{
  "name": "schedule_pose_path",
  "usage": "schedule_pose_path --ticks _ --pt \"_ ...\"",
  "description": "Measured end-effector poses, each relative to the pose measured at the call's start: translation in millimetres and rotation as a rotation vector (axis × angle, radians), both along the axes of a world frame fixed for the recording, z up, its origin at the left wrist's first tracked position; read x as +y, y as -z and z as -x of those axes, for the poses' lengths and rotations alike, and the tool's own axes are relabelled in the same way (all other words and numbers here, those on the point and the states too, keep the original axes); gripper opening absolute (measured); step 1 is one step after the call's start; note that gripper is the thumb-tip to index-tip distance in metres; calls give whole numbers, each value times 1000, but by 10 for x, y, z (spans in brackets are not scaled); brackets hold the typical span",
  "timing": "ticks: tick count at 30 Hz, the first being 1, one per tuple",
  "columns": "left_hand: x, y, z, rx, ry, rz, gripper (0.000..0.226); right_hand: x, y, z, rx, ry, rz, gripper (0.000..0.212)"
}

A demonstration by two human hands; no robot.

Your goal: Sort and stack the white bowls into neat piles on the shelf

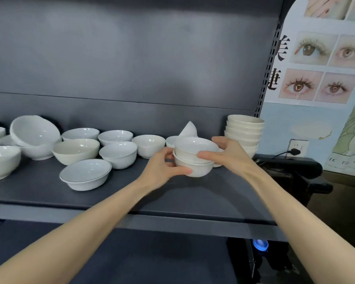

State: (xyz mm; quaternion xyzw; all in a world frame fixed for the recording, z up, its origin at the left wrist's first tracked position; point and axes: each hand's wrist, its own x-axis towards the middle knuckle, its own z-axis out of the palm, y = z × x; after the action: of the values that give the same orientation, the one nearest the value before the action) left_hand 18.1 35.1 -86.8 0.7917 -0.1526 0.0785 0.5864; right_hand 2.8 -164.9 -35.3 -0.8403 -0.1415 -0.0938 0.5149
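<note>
Both forearms are being extended over the shelf (172,197). Near its right end, just left of the finished stack (244,132), a lower bowl (195,171) is being cupped by the left hand (162,167), fingers curled, while the upper bowl (196,146) nested in it is being pinched at the rim by the right hand (228,152). Judged risk: the upper bowl is sitting slightly askew and could be chipped if released unseated; the finished stack could be knocked by the right wrist.
</note>
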Motion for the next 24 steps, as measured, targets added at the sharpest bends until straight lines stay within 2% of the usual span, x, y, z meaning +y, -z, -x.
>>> schedule_pose_path --ticks 2,4,6,7,11,14,17,24 --pt "226 -44 36 -14 -50 9 58 209 -43 -46 -5 -37 8 26" --pt "457 -77 64 -32 -98 19 57 446 -96 -74 -11 -63 25 31" --pt "683 -114 105 -42 -138 34 55 677 -137 -101 -11 -103 20 57" --pt "793 -130 123 -44 -157 37 56 795 -167 -100 -16 -112 18 63" --pt "1259 -173 123 -50 -195 88 62 1274 -226 -129 2 -113 -1 38" --pt "1619 -226 63 -69 -200 29 58 1626 -231 -208 -9 -106 12 58" --pt "1947 -283 -49 -56 -180 -4 66 1938 -251 -281 -9 -90 -4 71" --pt "2375 -306 -467 -8 -71 -126 69 2330 -206 -506 -14 4 25 65"
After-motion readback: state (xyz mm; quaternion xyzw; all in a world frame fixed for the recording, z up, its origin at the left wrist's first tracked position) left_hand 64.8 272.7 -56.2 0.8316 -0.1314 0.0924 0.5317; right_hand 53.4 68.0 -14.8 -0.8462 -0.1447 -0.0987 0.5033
